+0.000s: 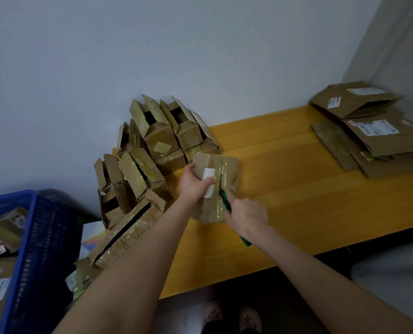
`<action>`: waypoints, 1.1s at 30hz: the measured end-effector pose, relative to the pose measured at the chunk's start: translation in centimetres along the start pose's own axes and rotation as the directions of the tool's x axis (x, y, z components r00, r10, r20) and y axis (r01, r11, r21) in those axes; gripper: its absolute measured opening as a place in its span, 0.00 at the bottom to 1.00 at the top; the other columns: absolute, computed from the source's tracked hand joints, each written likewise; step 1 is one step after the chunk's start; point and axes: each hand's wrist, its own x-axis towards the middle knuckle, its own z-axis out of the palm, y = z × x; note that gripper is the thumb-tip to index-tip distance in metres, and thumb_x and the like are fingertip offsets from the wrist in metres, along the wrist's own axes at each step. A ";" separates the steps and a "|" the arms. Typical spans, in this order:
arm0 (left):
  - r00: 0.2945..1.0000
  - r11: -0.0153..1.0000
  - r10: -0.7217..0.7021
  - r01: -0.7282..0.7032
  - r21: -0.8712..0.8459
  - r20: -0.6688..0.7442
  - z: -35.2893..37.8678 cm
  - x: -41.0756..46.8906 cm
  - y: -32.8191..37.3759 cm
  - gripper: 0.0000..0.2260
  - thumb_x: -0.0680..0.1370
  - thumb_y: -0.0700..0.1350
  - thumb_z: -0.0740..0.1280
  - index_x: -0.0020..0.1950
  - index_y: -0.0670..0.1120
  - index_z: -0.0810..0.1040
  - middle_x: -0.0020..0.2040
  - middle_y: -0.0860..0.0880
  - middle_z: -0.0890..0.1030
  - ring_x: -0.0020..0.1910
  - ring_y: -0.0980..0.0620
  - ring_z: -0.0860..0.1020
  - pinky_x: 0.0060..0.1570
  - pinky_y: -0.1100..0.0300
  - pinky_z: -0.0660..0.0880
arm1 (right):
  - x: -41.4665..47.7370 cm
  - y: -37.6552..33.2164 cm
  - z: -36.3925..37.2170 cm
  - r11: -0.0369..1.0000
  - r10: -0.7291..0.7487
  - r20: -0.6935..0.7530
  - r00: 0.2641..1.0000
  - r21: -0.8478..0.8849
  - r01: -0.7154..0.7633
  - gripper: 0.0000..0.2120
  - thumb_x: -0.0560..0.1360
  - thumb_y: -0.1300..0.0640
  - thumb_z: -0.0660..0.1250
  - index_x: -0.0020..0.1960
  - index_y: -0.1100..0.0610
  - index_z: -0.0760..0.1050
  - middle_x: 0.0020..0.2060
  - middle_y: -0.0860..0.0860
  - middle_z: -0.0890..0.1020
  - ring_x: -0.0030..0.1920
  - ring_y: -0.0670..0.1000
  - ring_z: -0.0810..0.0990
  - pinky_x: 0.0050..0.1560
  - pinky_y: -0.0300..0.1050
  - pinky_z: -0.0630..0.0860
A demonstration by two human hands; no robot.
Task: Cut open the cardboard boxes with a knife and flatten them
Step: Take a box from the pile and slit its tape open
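Currently in hand: one small cardboard box (224,168), held just above the near-left part of the yellow table (297,189).

- Box: brown corrugated card, oblong, dull and scuffed; glossy yellowish tape runs down its long axis, which points away from the person and tilts slightly right. A white label (209,173) sits left of the taped seam.
- Left hand (192,186): clamped on the box's left side, thumb laid across the front face over the label, fingers hidden behind.
- Right hand (246,213): curled round a green-handled knife (225,200), touching the box's near-right edge. The handle's butt shows below the wrist; the blade itself cannot be made out.
- Governing relation: the knife tip meets the tape line partway along the box's right half, so the seam extends from the right hand both away from and towards the person. The right hand is the nearer to the seam, the left steadies from the opposite side. Judged: the cut should follow the tape lengthwise, and the left thumb lies close beside that line.
- Pile of opened boxes (152,150): far-left end of the table, flaps up, same taped card, not flattened.
- Flattened stack (369,136): far-right corner of the table, labelled sheets lying flat.
- Blue basket (39,237): off the table's left end, plastic mesh, parcels inside.
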 end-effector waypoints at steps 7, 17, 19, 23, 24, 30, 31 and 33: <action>0.989 0.981 -0.011 -0.018 -0.193 -0.150 -0.5 1.1 1.3 0.38 0.69 0.47 0.78 0.74 0.50 0.62 0.67 0.45 0.72 0.63 0.43 0.74 0.62 0.43 0.73 | 0.1 1.2 0.0 1.000 -0.025 -0.011 1.000 0.003 0.025 0.27 0.81 0.48 0.55 0.77 0.48 0.53 0.46 0.54 0.81 0.43 0.56 0.80 0.35 0.45 0.72; 0.991 0.952 -0.110 0.084 -0.294 -0.073 -1.2 1.0 2.0 0.36 0.73 0.48 0.74 0.76 0.49 0.60 0.66 0.44 0.74 0.62 0.42 0.75 0.59 0.42 0.74 | 1.8 5.2 2.2 0.298 0.369 0.109 0.923 0.927 -0.228 0.11 0.82 0.53 0.59 0.60 0.58 0.71 0.47 0.54 0.78 0.44 0.52 0.78 0.44 0.47 0.77; 0.984 0.917 -0.176 0.166 -0.363 0.006 0.4 -0.3 1.3 0.32 0.75 0.48 0.72 0.75 0.49 0.61 0.64 0.45 0.75 0.61 0.42 0.75 0.52 0.44 0.75 | 2.7 5.2 2.6 -0.007 0.365 0.264 0.893 0.960 -0.281 0.11 0.82 0.53 0.60 0.59 0.59 0.71 0.51 0.55 0.79 0.53 0.57 0.79 0.56 0.55 0.77; 0.950 0.858 -0.307 0.303 -0.415 0.059 2.6 -1.2 -1.3 0.25 0.76 0.49 0.72 0.69 0.46 0.67 0.60 0.45 0.78 0.55 0.44 0.78 0.48 0.45 0.78 | 4.1 5.0 3.2 -0.070 0.389 0.286 0.876 0.957 -0.282 0.10 0.82 0.54 0.60 0.60 0.58 0.70 0.52 0.54 0.78 0.55 0.57 0.78 0.59 0.56 0.76; 0.936 0.843 -0.344 0.342 -0.416 0.073 2.9 -1.2 -1.9 0.22 0.76 0.49 0.71 0.67 0.45 0.69 0.58 0.45 0.79 0.51 0.45 0.78 0.46 0.47 0.78 | 4.4 5.1 3.3 -0.022 0.415 0.270 0.869 0.958 -0.287 0.11 0.82 0.54 0.60 0.61 0.58 0.70 0.53 0.55 0.78 0.54 0.57 0.77 0.58 0.56 0.76; 0.820 0.873 -0.475 0.484 0.057 0.319 1.4 -2.1 -2.9 0.07 0.81 0.42 0.63 0.44 0.43 0.74 0.34 0.47 0.75 0.28 0.53 0.73 0.23 0.66 0.72 | 6.5 4.9 3.3 0.202 0.451 0.228 0.863 0.916 -0.347 0.12 0.83 0.54 0.57 0.62 0.59 0.69 0.53 0.56 0.76 0.49 0.57 0.74 0.51 0.54 0.75; 0.802 0.884 -0.467 0.436 0.170 0.373 1.1 -2.2 -2.6 0.08 0.81 0.42 0.64 0.43 0.42 0.76 0.36 0.46 0.78 0.31 0.52 0.77 0.27 0.64 0.76 | 6.8 4.8 3.3 0.230 0.448 0.222 0.866 0.908 -0.352 0.12 0.83 0.54 0.57 0.62 0.60 0.69 0.52 0.56 0.75 0.48 0.57 0.74 0.48 0.53 0.73; 0.816 0.921 -0.382 0.295 0.254 0.435 0.6 -1.7 -1.6 0.06 0.80 0.42 0.67 0.45 0.41 0.79 0.38 0.46 0.82 0.33 0.53 0.81 0.34 0.61 0.81 | 7.5 4.8 3.4 0.261 0.441 0.220 0.870 0.896 -0.359 0.12 0.83 0.55 0.57 0.62 0.61 0.69 0.52 0.57 0.75 0.47 0.57 0.73 0.46 0.51 0.71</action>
